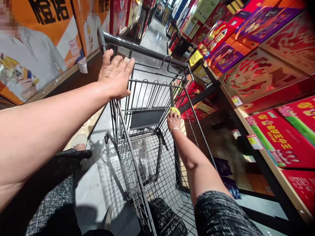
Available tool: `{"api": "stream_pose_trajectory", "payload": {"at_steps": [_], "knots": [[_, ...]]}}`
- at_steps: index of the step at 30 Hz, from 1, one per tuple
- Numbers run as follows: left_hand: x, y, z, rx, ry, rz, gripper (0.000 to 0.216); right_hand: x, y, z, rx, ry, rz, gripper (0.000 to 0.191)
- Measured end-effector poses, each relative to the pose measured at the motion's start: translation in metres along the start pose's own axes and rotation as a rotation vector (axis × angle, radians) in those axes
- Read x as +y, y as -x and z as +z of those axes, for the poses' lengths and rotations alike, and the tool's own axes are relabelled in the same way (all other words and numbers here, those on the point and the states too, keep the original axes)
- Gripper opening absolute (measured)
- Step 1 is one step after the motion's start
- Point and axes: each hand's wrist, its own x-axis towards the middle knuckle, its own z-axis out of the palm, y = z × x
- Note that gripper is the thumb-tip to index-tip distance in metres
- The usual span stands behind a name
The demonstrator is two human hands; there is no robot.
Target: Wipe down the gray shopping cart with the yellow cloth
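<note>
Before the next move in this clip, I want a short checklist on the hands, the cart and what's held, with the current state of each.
1. Left hand against the cart, near the handle: ok.
2. Left-hand fingers wrapped firmly underneath: cannot tell; the back of the hand hides that.
3. Yellow cloth in the right hand's grip: ok, fingers curled over it.
4. Cloth pressed against the side wires: cannot tell; the contact is too small to see.
5. Both hands at the handle: not ok; the right is lower, beside the basket's side.
</note>
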Motion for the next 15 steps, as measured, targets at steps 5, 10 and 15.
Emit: {"api": "stream_pose_trajectory", "payload": {"at_steps": [5, 10, 15], "knots": [[0.006, 0.001, -0.005, -0.013, -0.068, -0.010, 0.122, -0.063, 0.068, 0.063, -0.311, -0.237, 0.206, 0.051], [0.009, 0.003, -0.005, 0.012, -0.188, -0.015, 0.110, -0.123, 0.106, 0.088, -0.479, -0.376, 0.394, 0.063], [0.010, -0.001, -0.006, 0.018, -0.175, -0.034, 0.104, -0.189, 0.114, 0.074, -0.478, -0.698, 0.265, 0.066]]}}
